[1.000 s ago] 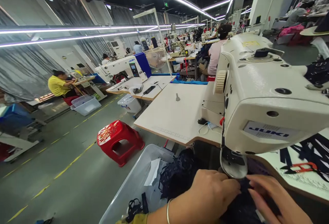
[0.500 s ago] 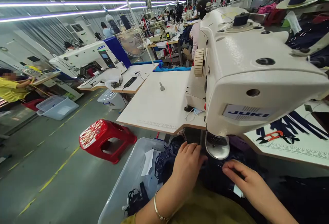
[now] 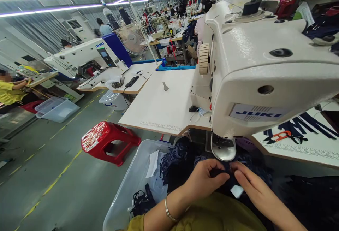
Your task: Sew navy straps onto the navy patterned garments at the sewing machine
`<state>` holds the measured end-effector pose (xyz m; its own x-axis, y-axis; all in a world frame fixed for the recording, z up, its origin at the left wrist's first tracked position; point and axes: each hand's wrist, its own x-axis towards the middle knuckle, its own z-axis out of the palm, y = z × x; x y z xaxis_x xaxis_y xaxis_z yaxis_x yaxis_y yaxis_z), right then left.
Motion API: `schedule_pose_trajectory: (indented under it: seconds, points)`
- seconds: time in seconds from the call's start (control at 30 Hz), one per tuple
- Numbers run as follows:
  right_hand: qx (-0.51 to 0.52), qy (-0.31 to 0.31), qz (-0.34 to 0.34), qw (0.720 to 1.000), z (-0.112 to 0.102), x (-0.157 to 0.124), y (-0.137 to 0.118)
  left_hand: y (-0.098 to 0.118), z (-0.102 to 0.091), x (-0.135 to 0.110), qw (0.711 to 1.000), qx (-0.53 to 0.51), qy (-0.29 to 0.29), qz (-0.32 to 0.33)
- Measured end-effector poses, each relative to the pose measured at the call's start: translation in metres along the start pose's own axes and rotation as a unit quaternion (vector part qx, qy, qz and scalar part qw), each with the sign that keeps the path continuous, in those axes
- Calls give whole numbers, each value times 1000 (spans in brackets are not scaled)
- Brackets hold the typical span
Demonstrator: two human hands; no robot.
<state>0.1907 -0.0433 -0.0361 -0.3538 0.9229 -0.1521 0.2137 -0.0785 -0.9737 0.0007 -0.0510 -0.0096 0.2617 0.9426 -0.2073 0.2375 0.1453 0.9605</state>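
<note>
My left hand [image 3: 208,178], with a bangle at the wrist, is closed with thumb and fingers pinching dark navy fabric [image 3: 227,168]. From the other side my right hand [image 3: 247,179] grips the same fabric, its fingertips close to the left ones. Both hands are just below the rounded metal plate [image 3: 224,152] under the head of the white sewing machine [image 3: 246,93]. A white tag [image 3: 236,191] shows between my hands. More navy fabric lies in my lap and under the machine; its shape is hard to make out.
A clear plastic bin [image 3: 127,185] at my left holds dark strappy pieces. A red stool [image 3: 109,142] stands beyond it. Orange-handled snips [image 3: 280,136] and navy strips [image 3: 309,125] lie on the right tabletop. The left tabletop [image 3: 164,107] carries a small metal piece.
My left hand has come down and right from the dark pile, closing on the fabric beside my right hand. The white tag has shifted left. The view has tilted slightly.
</note>
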Motion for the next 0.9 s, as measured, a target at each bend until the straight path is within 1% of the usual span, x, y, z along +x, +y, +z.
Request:
schedule_pose_trajectory:
  seconds: [0.07, 0.1, 0.17, 0.23, 0.33, 0.37, 0.43, 0.5, 0.57, 0.63, 0.7, 0.8, 0.9]
  points:
    - [-3, -11, -27, 1000, 2, 0, -2, 3, 1, -2, 1000, 19, -12, 2]
    - [3, -2, -27, 1000, 4, 0, -2, 5, 2, -2, 1000, 26, -16, 3]
    - [32, 45, -14, 998, 11, -2, 0, 7, 5, -3, 999, 34, -16, 0]
    - [83, 101, -13, 991, 19, -4, 5, 7, 7, -2, 999, 37, -8, -10]
    - [150, 148, -28, 977, 25, -8, 16, 6, 11, 0, 999, 45, -4, -17]
    - [155, 152, -27, 976, 24, -8, 19, 5, 12, 1, 999, 52, -3, -15]
    - [140, 138, -7, 980, 20, -9, 22, 4, 13, 0, 997, 78, 4, -3]
    - [114, 113, 26, 987, 13, -9, 18, 3, 14, -1, 993, 116, 20, 17]
    - [82, 93, 33, 992, 7, -8, 11, 3, 14, -3, 985, 162, 37, 42]
    - [46, 95, -3, 994, 5, -8, 5, 2, 14, -6, 976, 204, 47, 64]
    - [30, 108, -63, 992, 5, -8, 2, 2, 14, -8, 968, 234, 50, 80]
    - [46, 130, -127, 982, 7, -10, 5, 2, 14, -10, 955, 267, 53, 115]
    - [65, 143, -160, 974, 10, -13, 12, 1, 14, -11, 936, 303, 68, 164]
